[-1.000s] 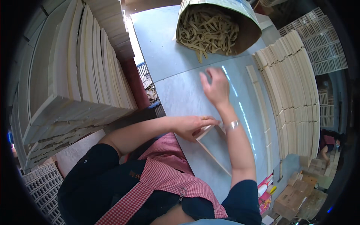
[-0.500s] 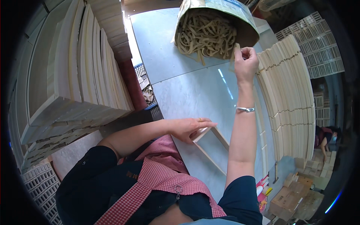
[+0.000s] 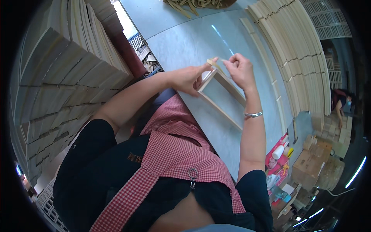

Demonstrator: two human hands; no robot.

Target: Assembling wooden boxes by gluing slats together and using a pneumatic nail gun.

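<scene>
A light wooden frame [image 3: 221,107], open in the middle, is tilted up off the grey table at its near left end. My left hand [image 3: 188,80] is closed around that end, thumb and fingers on its short side. At my left fingertips a flat tan band [image 3: 211,62], like a rubber band, sits at the frame's corner. My right hand [image 3: 240,71] is pinched just right of that corner, on the other part of the band, which is blurred and partly hidden by the fingers. More tan bands [image 3: 189,5] spill from a container at the far edge.
Tall stacks of wooden pieces stand at left [image 3: 58,77] and along the table's right side [image 3: 291,50]. Cartons [image 3: 311,160], a clear bottle [image 3: 281,194] and another person [image 3: 339,101] are at right. A blue basket [image 3: 137,41] is beyond the table's left edge.
My right hand has come back from the container of bands to the frame's corner, bringing a band. My left hand keeps hold of the frame. The view has tilted down.
</scene>
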